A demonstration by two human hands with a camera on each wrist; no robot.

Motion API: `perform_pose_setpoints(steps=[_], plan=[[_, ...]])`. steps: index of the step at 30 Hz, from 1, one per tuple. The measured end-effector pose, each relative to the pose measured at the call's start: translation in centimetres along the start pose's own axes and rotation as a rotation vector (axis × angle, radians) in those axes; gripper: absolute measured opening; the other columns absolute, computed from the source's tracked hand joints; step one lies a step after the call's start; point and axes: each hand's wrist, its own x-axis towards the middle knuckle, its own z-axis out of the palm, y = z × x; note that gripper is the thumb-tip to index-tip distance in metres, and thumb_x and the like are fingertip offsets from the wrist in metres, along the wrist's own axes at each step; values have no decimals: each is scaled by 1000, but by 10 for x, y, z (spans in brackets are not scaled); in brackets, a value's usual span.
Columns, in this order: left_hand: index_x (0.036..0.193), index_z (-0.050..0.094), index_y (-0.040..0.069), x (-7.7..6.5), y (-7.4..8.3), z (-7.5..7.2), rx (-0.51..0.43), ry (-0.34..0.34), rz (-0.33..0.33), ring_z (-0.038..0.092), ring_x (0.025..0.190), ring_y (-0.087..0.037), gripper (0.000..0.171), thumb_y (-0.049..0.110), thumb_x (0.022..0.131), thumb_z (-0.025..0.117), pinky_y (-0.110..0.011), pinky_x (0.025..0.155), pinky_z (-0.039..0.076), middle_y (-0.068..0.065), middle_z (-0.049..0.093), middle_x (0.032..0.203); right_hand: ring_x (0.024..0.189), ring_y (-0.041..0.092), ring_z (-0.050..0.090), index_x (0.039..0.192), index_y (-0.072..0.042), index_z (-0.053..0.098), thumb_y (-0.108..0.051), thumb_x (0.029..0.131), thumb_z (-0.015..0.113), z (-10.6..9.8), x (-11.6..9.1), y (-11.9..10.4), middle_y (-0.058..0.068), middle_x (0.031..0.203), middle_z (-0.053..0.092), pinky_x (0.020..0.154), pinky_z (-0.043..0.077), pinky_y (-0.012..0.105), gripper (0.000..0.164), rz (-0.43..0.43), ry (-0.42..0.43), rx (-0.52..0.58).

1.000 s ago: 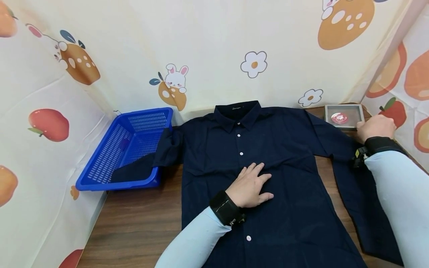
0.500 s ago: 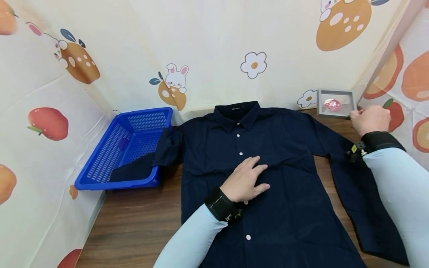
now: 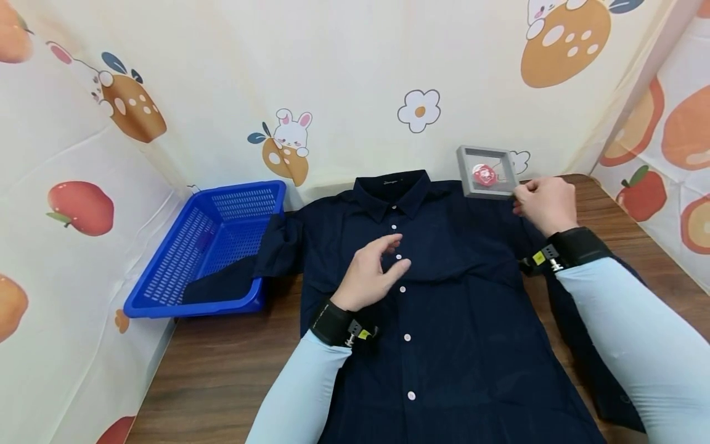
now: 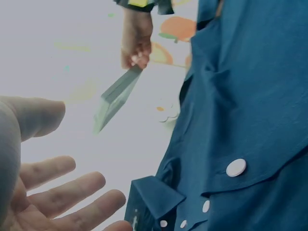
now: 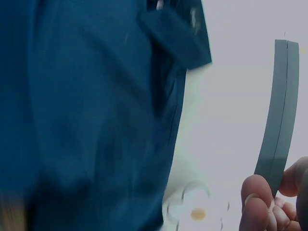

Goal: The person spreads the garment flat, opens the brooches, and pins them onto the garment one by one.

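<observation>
My right hand [image 3: 548, 203] pinches a corner of a thin grey-framed clear case [image 3: 467, 176] with a round red-and-white piece [image 3: 485, 175] inside. The case is held up above the right shoulder of a dark navy button-up shirt [image 3: 460, 320]. In the right wrist view, thumb and fingers grip the lower end of the case's edge [image 5: 279, 115]. My left hand [image 3: 368, 274] hovers over the shirt's chest, its fingers loosely extended and apart from the case. The left wrist view shows that hand's spread fingers [image 4: 82, 192] with nothing between them.
At the left stands a blue plastic basket [image 3: 133, 296], with one shirt sleeve [image 3: 222, 280] draped over its rim and inside. Brown wooden table [image 3: 222, 370] shows left of the shirt and at the far right. Patterned cloth walls [image 3: 355, 74] rise behind and at both sides.
My right hand has lifted the case from the table's back right corner and carried it leftward over the shirt. My left hand has risen off the shirt and moved slightly left.
</observation>
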Motion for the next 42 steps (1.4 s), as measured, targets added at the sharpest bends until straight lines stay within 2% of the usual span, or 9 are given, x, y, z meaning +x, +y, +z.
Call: perform_pose_setpoints(steps=[3, 9, 13, 16, 21, 26, 31, 39, 42], plan=[[136, 50, 9, 3, -5, -5, -123, 53, -45, 61, 107, -17, 46, 25, 95, 62, -38, 86, 51, -5, 63, 118, 47, -6, 57, 91, 2, 74, -22, 93, 48, 11, -9, -17, 7, 67, 71, 53, 41, 12, 36, -26, -23, 73], [136, 48, 7, 5, -6, -13, -350, 137, -156, 63, 101, -17, 42, 26, 99, 55, -33, 85, 51, -12, 65, 115, 53, 6, 65, 82, -2, 73, -19, 92, 50, 36, -30, -62, 8, 70, 70, 50, 50, 19, 30, -84, -81, 228], [138, 44, 4, 6, -2, -18, -625, 147, -212, 62, 107, -29, 46, 34, 102, 46, -41, 89, 50, -20, 60, 121, 57, 12, 67, 81, -4, 72, -16, 92, 52, 48, -45, -92, 6, 69, 69, 52, 53, 23, 26, -144, -127, 301], [142, 37, 3, 6, 2, -21, -854, 147, -218, 56, 114, -37, 57, 44, 103, 38, -49, 92, 48, -23, 51, 130, 56, 13, 66, 81, -5, 72, -16, 92, 53, 54, -56, -110, 3, 66, 68, 53, 54, 25, 24, -202, -153, 315], [149, 26, 11, 5, 3, -25, -1132, 146, -233, 47, 126, -34, 74, 64, 96, 28, -54, 93, 46, -14, 40, 145, 55, 9, 64, 80, -10, 71, -17, 92, 56, 57, -72, -128, -3, 62, 66, 53, 50, 28, 21, -288, -169, 282], [151, 21, 17, 6, 3, -23, -1207, 145, -236, 44, 130, -31, 76, 68, 95, 17, -56, 95, 44, -7, 36, 150, 54, 8, 63, 79, -12, 70, -16, 92, 56, 55, -80, -133, -4, 61, 65, 53, 49, 29, 20, -311, -167, 278], [153, 20, 21, 7, 4, -20, -1236, 125, -202, 44, 130, -35, 82, 74, 91, 16, -55, 97, 42, -7, 36, 150, 54, 9, 63, 79, -12, 71, -17, 92, 57, 51, -85, -133, -3, 63, 65, 54, 51, 29, 20, -302, -185, 311], [155, 10, 23, 1, 5, -20, -1291, 14, -168, 33, 136, -42, 98, 84, 80, 26, -63, 105, 26, -16, 26, 155, 53, 10, 63, 78, -11, 70, -13, 92, 56, 49, -99, -140, 1, 65, 66, 52, 52, 28, 20, -317, -246, 404], [156, 5, 21, 0, 6, -21, -1294, -15, -160, 32, 137, -40, 108, 87, 75, 33, -61, 106, 27, -18, 24, 155, 52, 11, 63, 79, -11, 69, -11, 92, 55, 49, -101, -144, 2, 65, 65, 52, 53, 29, 20, -328, -280, 423]])
